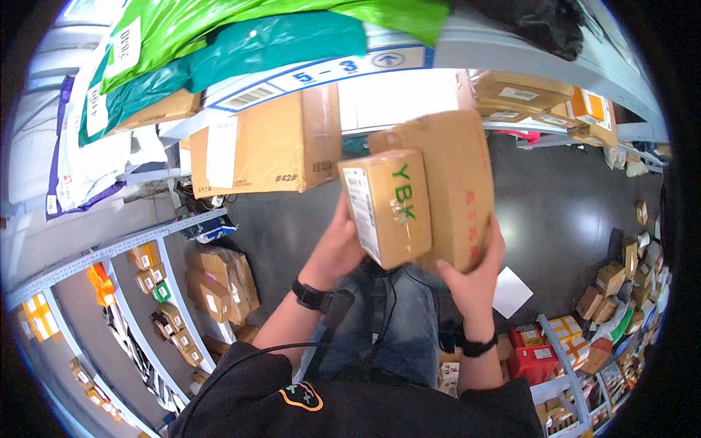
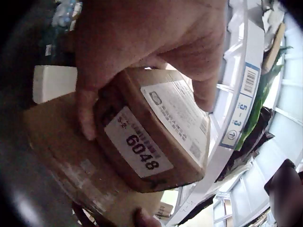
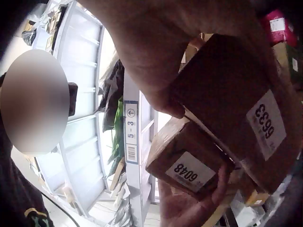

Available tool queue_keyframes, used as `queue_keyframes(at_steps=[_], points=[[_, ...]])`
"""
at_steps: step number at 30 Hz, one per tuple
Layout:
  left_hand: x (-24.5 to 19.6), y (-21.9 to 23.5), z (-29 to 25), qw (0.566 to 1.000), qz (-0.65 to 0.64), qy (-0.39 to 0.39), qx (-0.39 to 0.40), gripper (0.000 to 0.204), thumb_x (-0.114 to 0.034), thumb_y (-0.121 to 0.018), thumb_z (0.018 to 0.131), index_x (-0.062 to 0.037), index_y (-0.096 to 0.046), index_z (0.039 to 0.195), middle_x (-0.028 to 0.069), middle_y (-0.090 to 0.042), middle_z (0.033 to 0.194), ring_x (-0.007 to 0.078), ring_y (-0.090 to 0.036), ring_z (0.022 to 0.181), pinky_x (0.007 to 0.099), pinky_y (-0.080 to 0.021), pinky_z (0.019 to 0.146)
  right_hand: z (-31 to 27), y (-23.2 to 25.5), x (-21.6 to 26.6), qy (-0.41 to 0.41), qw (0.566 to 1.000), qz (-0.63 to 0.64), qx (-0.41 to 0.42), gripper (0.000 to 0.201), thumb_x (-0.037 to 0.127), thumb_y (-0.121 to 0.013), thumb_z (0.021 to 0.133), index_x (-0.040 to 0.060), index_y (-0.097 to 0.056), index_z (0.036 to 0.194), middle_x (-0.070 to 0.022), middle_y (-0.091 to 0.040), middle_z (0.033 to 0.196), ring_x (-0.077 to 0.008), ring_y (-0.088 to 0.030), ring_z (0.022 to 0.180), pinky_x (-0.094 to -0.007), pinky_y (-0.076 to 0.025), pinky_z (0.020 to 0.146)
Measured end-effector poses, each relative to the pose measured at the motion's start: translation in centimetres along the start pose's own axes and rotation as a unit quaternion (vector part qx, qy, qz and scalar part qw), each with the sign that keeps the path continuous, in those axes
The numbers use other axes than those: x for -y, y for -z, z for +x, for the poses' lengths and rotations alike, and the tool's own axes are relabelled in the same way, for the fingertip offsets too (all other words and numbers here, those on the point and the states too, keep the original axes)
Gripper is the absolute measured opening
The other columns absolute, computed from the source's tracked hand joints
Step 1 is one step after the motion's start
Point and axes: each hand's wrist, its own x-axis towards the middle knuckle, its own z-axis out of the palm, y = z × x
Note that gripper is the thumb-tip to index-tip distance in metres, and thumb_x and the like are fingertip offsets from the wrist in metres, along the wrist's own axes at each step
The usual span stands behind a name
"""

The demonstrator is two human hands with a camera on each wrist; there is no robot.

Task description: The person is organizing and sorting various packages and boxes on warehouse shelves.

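Observation:
My left hand (image 1: 342,241) grips a small cardboard box (image 1: 400,212) with green letters and a white shipping label; its thumb and fingers span the box in the left wrist view, where a sticker (image 2: 137,146) reads 6048. A larger cardboard box (image 1: 460,190) with red print is held in my right hand (image 1: 473,277), thumb on the near side and fingers round the far edge. In the right wrist view this larger box carries a sticker (image 3: 266,125) reading 6633. Both boxes are side by side in the air before the shelf, the small one overlapping the large one in the head view.
Ahead is a shelf beam (image 1: 321,77) marked 5-3, with green and teal parcel bags above it. A big carton (image 1: 266,142) stands on the shelf below. A white sheet (image 1: 512,292) lies on the floor. Parcels (image 1: 613,281) are piled at right; another rack (image 1: 109,270) stands left.

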Motion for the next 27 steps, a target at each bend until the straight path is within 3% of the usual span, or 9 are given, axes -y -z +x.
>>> queue_keyframes(at_steps=[4,10,13,16,19,22,25,26,27], points=[[0.4,1.6,-2.9,0.989,-0.026,0.145,-0.031,0.098,-0.036,-0.077,0.079,-0.0179,-0.012,0.151,0.0072,-0.034,0.148,0.0263,-0.037,0.135,0.0439,-0.036,0.108,-3.2,2.2,-0.2,-0.048,0.997,0.067,0.007,0.102,0.015,-0.077,0.054,0.0029,-0.029,0.143,-0.017,-0.039,0.133,-0.0327,-0.038,0.127,-0.0435,-0.029,0.109],[0.1,2.2,-5.1,0.989,-0.097,0.07,0.09,0.109,-0.048,-0.078,0.073,-0.0198,-0.009,0.151,0.0049,-0.023,0.153,0.028,-0.028,0.14,0.0513,-0.031,0.11,-7.5,2.8,2.1,0.027,0.998,-0.055,-0.021,0.108,0.015,-0.077,0.05,0.0036,-0.026,0.145,-0.0174,-0.032,0.14,-0.0326,-0.031,0.132,-0.0453,-0.021,0.112],[0.9,5.0,-5.9,0.974,-0.172,0.146,0.03,0.112,-0.053,-0.078,0.071,-0.0205,-0.007,0.152,0.0043,-0.021,0.154,0.0276,-0.024,0.141,0.053,-0.03,0.11,-9.0,2.2,3.6,0.005,0.999,0.029,-0.031,0.109,0.015,-0.077,0.049,0.0036,-0.026,0.145,-0.0185,-0.031,0.14,-0.0343,-0.029,0.133,-0.0468,-0.021,0.112],[0.5,6.3,-7.3,0.979,-0.153,0.129,0.044,0.114,-0.057,-0.077,0.069,-0.0216,-0.007,0.152,0.0036,-0.02,0.155,0.0273,-0.023,0.142,0.0528,-0.029,0.11,-11.4,1.7,5.4,0.071,0.993,-0.086,-0.046,0.11,0.018,-0.078,0.05,0.0032,-0.025,0.145,-0.0207,-0.03,0.141,-0.0367,-0.029,0.133,-0.0486,-0.021,0.111],[0.3,8.2,-9.2,0.98,-0.161,0.089,0.082,0.1,-0.052,-0.073,0.076,-0.0174,-0.016,0.15,0.0058,-0.029,0.151,0.0263,-0.033,0.137,0.0494,-0.033,0.109,-14.0,1.2,7.1,0.107,0.982,-0.144,-0.054,0.111,0.02,-0.077,0.049,0.0016,-0.025,0.145,-0.0235,-0.028,0.141,-0.0381,-0.028,0.133,-0.0496,-0.022,0.111],[0.1,10.2,-11.3,0.976,-0.175,0.125,0.037,0.072,-0.039,-0.066,0.088,-0.0099,-0.031,0.144,0.0089,-0.043,0.142,0.0243,-0.044,0.129,0.0437,-0.039,0.106,-16.3,0.8,8.7,0.121,0.982,-0.138,-0.035,0.111,0.02,-0.077,0.049,-0.0007,-0.025,0.144,-0.022,-0.03,0.141,-0.0362,-0.03,0.133,-0.0481,-0.023,0.111],[-1.2,12.8,-14.4,0.997,-0.062,0.049,0.018,0.048,-0.025,-0.056,0.095,-0.0045,-0.042,0.136,0.0115,-0.053,0.132,0.0241,-0.053,0.12,0.0405,-0.044,0.102,-18.0,-0.1,9.6,0.043,0.997,0.067,-0.02,0.11,0.02,-0.076,0.05,-0.0023,-0.024,0.144,-0.0196,-0.033,0.141,-0.0324,-0.033,0.132,-0.0437,-0.025,0.112],[-2.4,13.2,-15.0,0.961,-0.265,0.074,0.032,0.042,-0.022,-0.05,0.097,-0.0031,-0.045,0.134,0.0131,-0.054,0.131,0.0268,-0.055,0.117,0.0427,-0.045,0.102,-18.3,-0.6,10.9,0.004,0.986,0.164,-0.019,0.105,0.019,-0.073,0.055,-0.0037,-0.023,0.145,-0.0179,-0.034,0.143,-0.0287,-0.035,0.133,-0.04,-0.027,0.111],[-3.6,13.6,-15.5,0.96,-0.274,0.059,0.007,0.043,-0.023,-0.049,0.096,-0.0017,-0.045,0.134,0.0144,-0.055,0.13,0.0295,-0.057,0.115,0.0441,-0.045,0.101,-18.3,-1.1,12.0,-0.018,0.974,0.224,-0.017,0.099,0.022,-0.07,0.061,-0.0042,-0.024,0.144,-0.0188,-0.037,0.142,-0.0287,-0.038,0.132,-0.0398,-0.029,0.111]])
